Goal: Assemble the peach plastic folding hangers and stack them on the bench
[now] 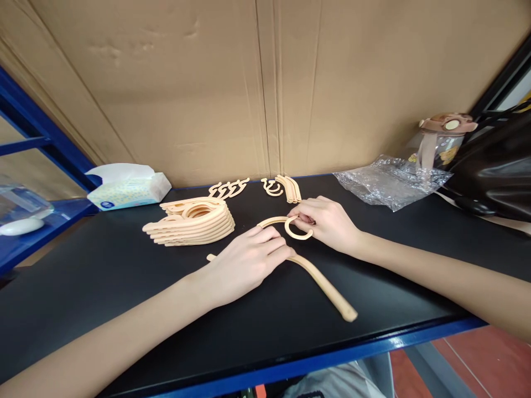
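Note:
My left hand (253,257) is closed around beige plastic clothes hanger parts over the black table. One long curved hanger arm (327,284) sticks out from under it toward the front right, and a short tip shows left of the fingers. Another curved piece (271,220) arcs from the left fingertips toward my right hand (326,221). Pinched in the right fingers is a C-shaped hanger hook (299,236), its open end facing right. How the hook and the curved piece meet is hidden by the fingers.
A stack of folded beige hangers (191,224) lies left of my hands. Behind are several loose hooks (228,189) and short curved arms (289,189). A tissue pack (128,190) sits back left; a crumpled clear plastic bag (390,179), bottle (446,138) and dark bag (498,160) are right.

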### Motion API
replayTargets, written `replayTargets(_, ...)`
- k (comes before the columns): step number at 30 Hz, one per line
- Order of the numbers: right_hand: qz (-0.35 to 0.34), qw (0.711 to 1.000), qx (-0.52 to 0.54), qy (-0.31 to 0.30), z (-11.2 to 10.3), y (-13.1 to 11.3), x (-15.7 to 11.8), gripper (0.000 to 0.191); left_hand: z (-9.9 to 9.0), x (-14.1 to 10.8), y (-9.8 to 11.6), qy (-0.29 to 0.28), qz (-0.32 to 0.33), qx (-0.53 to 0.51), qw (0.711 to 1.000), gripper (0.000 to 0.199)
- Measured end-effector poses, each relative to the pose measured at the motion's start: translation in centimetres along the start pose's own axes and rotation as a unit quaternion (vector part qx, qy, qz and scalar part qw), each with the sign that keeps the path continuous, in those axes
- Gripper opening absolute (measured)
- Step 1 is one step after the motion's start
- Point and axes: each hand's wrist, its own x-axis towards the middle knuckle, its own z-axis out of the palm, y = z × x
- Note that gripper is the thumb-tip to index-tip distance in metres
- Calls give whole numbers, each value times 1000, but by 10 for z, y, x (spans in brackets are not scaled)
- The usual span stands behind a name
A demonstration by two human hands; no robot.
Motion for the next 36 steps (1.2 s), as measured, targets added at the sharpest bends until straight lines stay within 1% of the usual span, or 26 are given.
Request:
replayTargets(3, -2, 1000, -3, 0, 2, 2, -1, 13, -1, -1, 0, 9, -6, -21, 1000, 29)
replayTargets(8, 5, 1000, -26, -10, 4, 3, -3, 17, -2, -1, -1, 12, -3, -80, 997, 21)
replayTargets(10, -2, 999, -47, -14, 4, 2, -5, 21, -2, -1, -2, 20, -2, -91, 996, 21)
replayTargets(13, -20, 997, -76, -10, 4, 1, -6, 32, -2, -1, -3, 29, 2, -86, 996, 22)
replayTargets(15, -30, 996, -81, -4, 4, 0, -6, 35, -5, 0, -1, 34, -11, -73, 997, 23)
replayTargets(17, -40, 996, -74, -3, 3, -1, -6, 33, -9, 2, 2, 35, -46, -64, 996, 22)
replayTargets(19, -54, 996, -68, -4, 2, -2, -5, 32, -12, 3, 6, 28, -88, -59, 994, 19)
replayTargets(21, -68, 995, -67, -8, 1, -4, -4, 34, -14, 3, 8, 13, -117, -47, 992, 22)
replayTargets(24, -78, 995, -66, -21, -1, -5, -3, 36, -14, 2, 11, -17, -121, -14, 992, 29)
replayTargets(26, -78, 995, -65, -24, -1, -6, -3, 38, -12, 2, 12, -35, -116, -1, 993, 27)
replayTargets(29, -64, 996, -60, -20, 0, -6, -3, 40, -10, 3, 13, -41, -97, 11, 994, 22)
replayTargets(33, -19, 999, -39, -23, 2, -7, -4, 33, -9, 3, 14, -17, -76, 15, 997, 21)
replayTargets(36, 22, 999, 16, -30, 3, -7, -4, 30, -11, 3, 13, 5, -64, 19, 998, 18)
